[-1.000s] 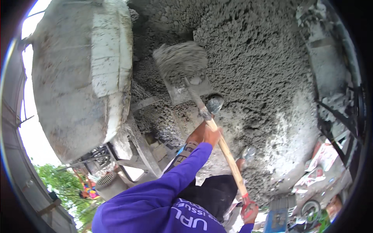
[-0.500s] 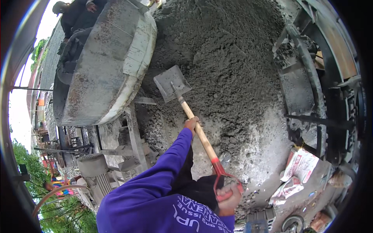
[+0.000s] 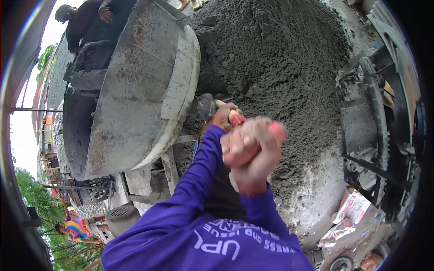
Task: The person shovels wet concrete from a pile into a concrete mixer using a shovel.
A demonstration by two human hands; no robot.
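Note:
My right hand (image 3: pixel 253 149) is closed around the red D-grip of a shovel, raised close to my view and slightly blurred. Ahead of it, my left hand (image 3: pixel 222 118) wraps the wooden shaft near the red socket. The shovel (image 3: pixel 235 118) points away from me, so its length looks foreshortened. Part of its grey blade (image 3: pixel 206 106) shows beyond my left hand, beside the mixer's wall; the rest is hidden. A heap of dark grey wet mix (image 3: pixel 280 67) spreads over the ground beyond and right of my hands.
A large, round metal mixer pan (image 3: pixel 131 95) stands at left on a metal frame. Behind it, a person in dark clothes (image 3: pixel 86 22) leans over. Another person in a colourful shirt (image 3: pixel 79 228) is at lower left. Metal framework (image 3: pixel 370 113) and crumpled sacks (image 3: pixel 352 207) lie to the right.
The shovel's grip end has swung up and forward with my right hand, bringing both hands closer together in view. The blade has turned mostly out of sight. My view has shifted slightly.

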